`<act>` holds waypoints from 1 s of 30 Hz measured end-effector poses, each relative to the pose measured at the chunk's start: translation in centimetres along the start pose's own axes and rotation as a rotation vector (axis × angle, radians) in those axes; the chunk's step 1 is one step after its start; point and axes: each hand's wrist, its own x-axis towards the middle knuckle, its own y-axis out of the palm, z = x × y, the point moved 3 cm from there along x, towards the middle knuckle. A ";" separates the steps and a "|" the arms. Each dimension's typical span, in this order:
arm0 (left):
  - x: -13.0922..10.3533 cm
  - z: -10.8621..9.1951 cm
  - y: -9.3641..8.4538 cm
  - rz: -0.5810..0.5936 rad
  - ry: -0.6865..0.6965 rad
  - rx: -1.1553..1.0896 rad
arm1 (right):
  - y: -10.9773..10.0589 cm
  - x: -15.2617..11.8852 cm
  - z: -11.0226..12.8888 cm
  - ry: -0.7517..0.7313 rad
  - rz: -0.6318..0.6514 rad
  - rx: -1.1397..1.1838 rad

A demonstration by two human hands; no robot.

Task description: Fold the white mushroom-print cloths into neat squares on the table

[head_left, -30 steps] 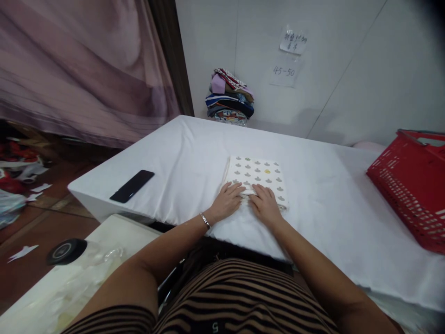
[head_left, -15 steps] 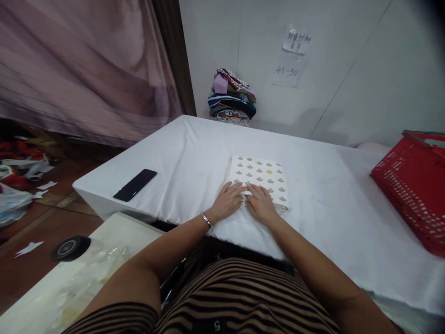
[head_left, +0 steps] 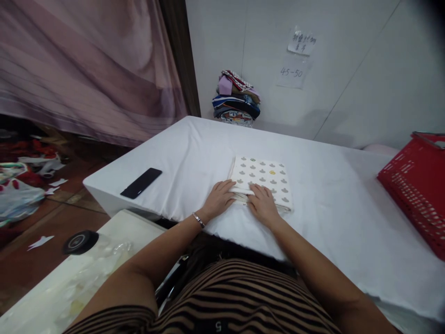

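Observation:
A folded white cloth with rows of small grey duck-like prints and one yellow print lies on the white-covered table in front of me. My left hand grips the near left corner, thumb below and fingers on top. Close beside it, my right hand pinches the middle of the same near edge. Between the two hands the edge is lifted a little, and folded layers show under it. What lies beneath my fingers is hidden.
A black phone lies at the table's left. Stacked folded clothes stand against the back wall, and a red basket is at the right. A lower white surface at left front holds a black roll and clear plastic.
My left hand has slid left along the cloth's near edge, away from my right hand. The edge between them is now exposed. The view has shifted slightly left.

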 end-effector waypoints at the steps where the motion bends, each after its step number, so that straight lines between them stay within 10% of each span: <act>1: 0.0 0.0 0.0 -0.006 0.000 -0.005 | -0.1 0.0 0.1 0.001 -0.001 -0.004; 30: 0.1 1.9 -0.5 -0.090 0.013 -0.072 | 0.7 1.2 1.0 0.006 0.025 -0.027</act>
